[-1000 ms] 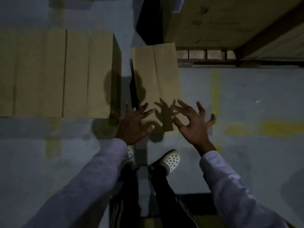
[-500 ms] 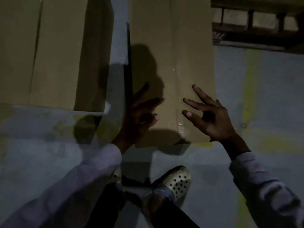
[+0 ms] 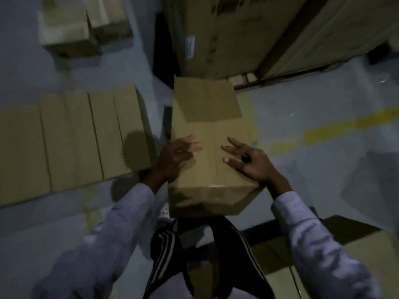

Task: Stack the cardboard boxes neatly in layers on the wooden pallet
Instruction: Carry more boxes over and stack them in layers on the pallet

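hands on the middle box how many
2. The left hand lies over the box's top left edge. The right hand lies on its top near the right edge, fingers spread. No other hands show.

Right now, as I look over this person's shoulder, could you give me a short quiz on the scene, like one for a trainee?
1. True or false: the left hand and the right hand both lie on top of the same box.
2. What marks the floor to the right of that box? A) a yellow line B) a red cone C) a blue hose
3. Fill in: the row of boxes sits to the ____ of the box under the hands.

Key: 1 true; 2 A; 3 left.
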Tool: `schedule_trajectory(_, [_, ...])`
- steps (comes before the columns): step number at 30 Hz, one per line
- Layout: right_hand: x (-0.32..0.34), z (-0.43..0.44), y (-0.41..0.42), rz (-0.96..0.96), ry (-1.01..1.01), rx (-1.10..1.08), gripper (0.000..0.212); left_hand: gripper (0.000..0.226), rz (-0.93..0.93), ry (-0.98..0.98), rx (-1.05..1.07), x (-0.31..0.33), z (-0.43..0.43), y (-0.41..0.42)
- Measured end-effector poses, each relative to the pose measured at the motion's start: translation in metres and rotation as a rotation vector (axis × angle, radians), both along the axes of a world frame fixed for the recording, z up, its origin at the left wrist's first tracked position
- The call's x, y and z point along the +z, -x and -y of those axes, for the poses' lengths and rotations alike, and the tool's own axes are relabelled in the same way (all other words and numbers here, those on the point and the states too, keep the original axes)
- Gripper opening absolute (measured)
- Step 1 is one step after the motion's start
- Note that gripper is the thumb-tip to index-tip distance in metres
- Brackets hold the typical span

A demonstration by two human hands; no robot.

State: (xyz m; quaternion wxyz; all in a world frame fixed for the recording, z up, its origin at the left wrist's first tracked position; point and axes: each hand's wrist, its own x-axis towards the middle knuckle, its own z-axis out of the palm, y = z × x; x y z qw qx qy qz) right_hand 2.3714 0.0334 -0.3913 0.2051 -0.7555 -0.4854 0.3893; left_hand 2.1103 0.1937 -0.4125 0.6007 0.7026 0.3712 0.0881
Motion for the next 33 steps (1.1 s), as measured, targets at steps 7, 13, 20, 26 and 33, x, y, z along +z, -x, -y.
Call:
schedule_trajectory(7, [0.165, 0.085, 0.087, 0.008, -0.161, -0.407, 0.037, 0.046, 0.140, -0.161, -0.323, 0.155, 0.007, 0.014])
schedule_trajectory(13, [0.241, 0.153, 0.143, 0.129, -0.253, -0.694, 0.036, 0.043, 0.279, -0.196, -0.597, 0.231, 0.027, -0.012])
schedule_trajectory(20, [0.294, 0.222, 0.184, 0.285, -0.319, -0.937, 0.034, 0.039, 0.423, -0.179, -0.861, 0.285, 0.079, -0.046])
schedule_trajectory(26, [0.303, 0.273, 0.223, 0.345, -0.343, -1.106, 0.036, 0.045, 0.502, -0.238, -1.007, 0.296, 0.127, -0.059])
schedule_trajectory(33, [0.298, 0.338, 0.278, 0.422, -0.319, -1.232, 0.039, 0.039, 0.581, -0.299, -1.167, 0.291, 0.193, -0.063])
